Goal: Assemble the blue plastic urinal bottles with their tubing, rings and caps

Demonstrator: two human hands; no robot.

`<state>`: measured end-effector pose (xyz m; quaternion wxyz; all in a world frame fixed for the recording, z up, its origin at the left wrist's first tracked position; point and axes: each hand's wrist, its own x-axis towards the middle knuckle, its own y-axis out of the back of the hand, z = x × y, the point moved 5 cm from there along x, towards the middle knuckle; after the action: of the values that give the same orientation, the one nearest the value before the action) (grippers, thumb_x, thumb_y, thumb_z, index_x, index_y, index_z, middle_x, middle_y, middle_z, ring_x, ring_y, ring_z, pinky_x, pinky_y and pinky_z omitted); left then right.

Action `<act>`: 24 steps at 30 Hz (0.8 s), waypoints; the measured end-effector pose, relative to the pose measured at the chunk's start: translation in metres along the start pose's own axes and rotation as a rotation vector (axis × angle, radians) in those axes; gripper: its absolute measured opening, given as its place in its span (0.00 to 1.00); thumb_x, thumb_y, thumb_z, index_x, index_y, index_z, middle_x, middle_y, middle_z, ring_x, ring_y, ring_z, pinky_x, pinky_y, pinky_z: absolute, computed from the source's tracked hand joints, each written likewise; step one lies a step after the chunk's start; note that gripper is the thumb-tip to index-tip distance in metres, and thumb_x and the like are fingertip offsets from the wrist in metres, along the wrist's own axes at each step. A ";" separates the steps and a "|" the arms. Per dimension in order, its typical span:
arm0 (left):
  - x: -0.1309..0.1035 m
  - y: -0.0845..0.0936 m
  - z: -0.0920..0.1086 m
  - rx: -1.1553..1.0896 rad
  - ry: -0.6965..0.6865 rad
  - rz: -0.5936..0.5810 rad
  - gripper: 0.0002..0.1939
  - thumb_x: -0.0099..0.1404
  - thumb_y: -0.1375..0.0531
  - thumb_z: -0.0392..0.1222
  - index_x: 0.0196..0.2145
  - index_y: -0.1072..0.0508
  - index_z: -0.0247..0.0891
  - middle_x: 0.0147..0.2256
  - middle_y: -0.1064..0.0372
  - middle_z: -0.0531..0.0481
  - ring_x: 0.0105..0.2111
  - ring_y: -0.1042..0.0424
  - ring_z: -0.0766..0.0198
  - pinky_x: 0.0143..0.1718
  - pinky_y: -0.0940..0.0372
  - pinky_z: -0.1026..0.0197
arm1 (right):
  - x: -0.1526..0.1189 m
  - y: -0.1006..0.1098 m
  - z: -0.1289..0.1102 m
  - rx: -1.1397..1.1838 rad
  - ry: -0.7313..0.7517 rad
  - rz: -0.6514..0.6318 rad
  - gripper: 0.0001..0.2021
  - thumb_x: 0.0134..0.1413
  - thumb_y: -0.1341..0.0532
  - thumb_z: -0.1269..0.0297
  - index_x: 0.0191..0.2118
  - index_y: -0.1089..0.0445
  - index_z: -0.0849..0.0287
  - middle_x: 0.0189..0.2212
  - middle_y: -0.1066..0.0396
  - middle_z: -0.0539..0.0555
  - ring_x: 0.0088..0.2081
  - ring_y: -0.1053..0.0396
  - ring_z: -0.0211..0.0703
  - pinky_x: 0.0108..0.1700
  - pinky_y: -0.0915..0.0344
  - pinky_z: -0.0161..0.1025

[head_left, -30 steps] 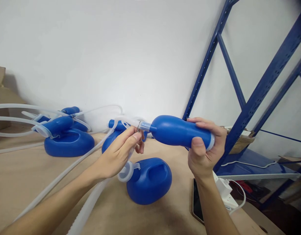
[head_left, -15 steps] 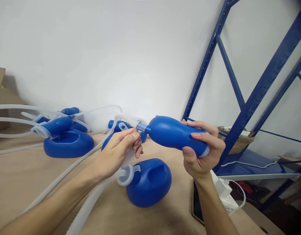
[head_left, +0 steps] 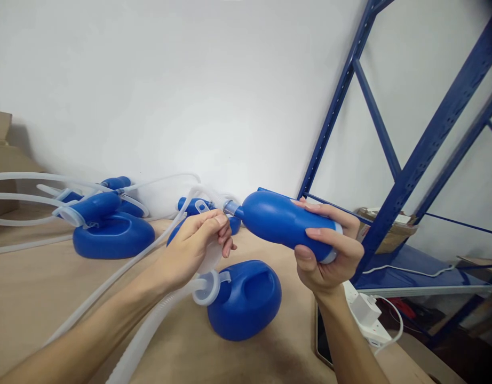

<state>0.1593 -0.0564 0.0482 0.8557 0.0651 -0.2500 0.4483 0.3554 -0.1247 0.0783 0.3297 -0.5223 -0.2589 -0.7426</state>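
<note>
My right hand point(head_left: 330, 248) is wrapped round the wide end of a blue plastic urinal funnel point(head_left: 278, 213), held tilted above the table. Its narrow spout points left into the end of a clear tube point(head_left: 231, 207). Just below that joint my left hand point(head_left: 204, 237) is closed in a pinch, and what lies between its fingertips is hidden. A blue urinal bottle point(head_left: 246, 304) rests on the table under both hands, with a white cap point(head_left: 206, 288) at its mouth. A thick ribbed translucent tube point(head_left: 142, 341) runs from the cap toward me.
More blue urinal bottles point(head_left: 113, 240) with white tubes lie at the left against the wall. A blue metal rack point(head_left: 426, 122) stands at the right. Near my right forearm are a phone point(head_left: 323, 341) and a white power strip point(head_left: 374, 330). A cardboard box point(head_left: 4, 165) sits far left.
My right hand has turned the funnel about its length and lowered its wide end slightly; a ridge now shows along its top. My left hand keeps its pinch near the joint.
</note>
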 end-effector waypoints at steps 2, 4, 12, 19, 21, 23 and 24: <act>0.000 0.000 0.000 0.013 0.000 -0.028 0.20 0.75 0.48 0.46 0.25 0.36 0.39 0.23 0.39 0.54 0.26 0.33 0.64 0.42 0.34 0.55 | -0.002 0.000 0.002 0.009 -0.019 0.002 0.10 0.62 0.35 0.58 0.48 0.32 0.49 0.50 0.31 0.56 0.48 0.23 0.55 0.49 0.22 0.65; 0.000 -0.001 0.000 0.007 0.010 -0.039 0.19 0.75 0.48 0.46 0.26 0.36 0.38 0.24 0.37 0.54 0.26 0.33 0.64 0.41 0.34 0.56 | -0.003 0.000 0.002 0.015 -0.016 0.003 0.11 0.62 0.35 0.58 0.48 0.31 0.49 0.51 0.31 0.56 0.48 0.23 0.54 0.50 0.23 0.65; 0.001 0.007 0.010 0.262 0.057 -0.029 0.19 0.74 0.47 0.55 0.36 0.27 0.38 0.30 0.33 0.51 0.30 0.29 0.61 0.35 0.35 0.58 | -0.003 0.003 0.009 0.030 -0.038 0.024 0.14 0.61 0.34 0.60 0.51 0.31 0.50 0.50 0.30 0.57 0.49 0.24 0.55 0.50 0.23 0.64; -0.024 0.027 0.056 0.549 -0.291 0.240 0.14 0.70 0.40 0.52 0.49 0.25 0.45 0.38 0.29 0.49 0.39 0.29 0.57 0.45 0.31 0.54 | 0.002 0.006 0.011 0.016 -0.099 -0.110 0.24 0.54 0.28 0.62 0.56 0.34 0.49 0.49 0.28 0.57 0.48 0.25 0.56 0.50 0.25 0.62; -0.035 0.019 0.062 0.336 -0.387 0.229 0.19 0.69 0.38 0.46 0.57 0.29 0.49 0.47 0.29 0.48 0.48 0.28 0.53 0.52 0.30 0.51 | 0.005 -0.001 0.003 0.048 -0.089 -0.218 0.25 0.57 0.30 0.62 0.58 0.35 0.48 0.50 0.29 0.57 0.49 0.25 0.55 0.49 0.23 0.59; -0.041 0.008 0.061 0.213 -0.423 0.188 0.24 0.70 0.38 0.43 0.62 0.34 0.56 0.56 0.31 0.50 0.58 0.31 0.51 0.58 0.31 0.49 | 0.008 -0.009 -0.008 0.083 -0.077 -0.309 0.24 0.61 0.32 0.59 0.60 0.36 0.48 0.51 0.30 0.58 0.51 0.25 0.54 0.49 0.23 0.56; -0.044 0.002 0.059 0.204 -0.430 0.176 0.26 0.71 0.38 0.43 0.63 0.36 0.59 0.59 0.32 0.52 0.62 0.34 0.51 0.60 0.33 0.48 | 0.009 -0.013 -0.014 0.105 -0.072 -0.344 0.24 0.63 0.33 0.56 0.61 0.37 0.48 0.51 0.30 0.58 0.51 0.25 0.53 0.49 0.23 0.54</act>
<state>0.1147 -0.1071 0.0777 0.7294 0.2232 -0.3845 0.5199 0.3353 -0.1283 0.0820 0.2151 -0.4784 -0.3946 -0.7544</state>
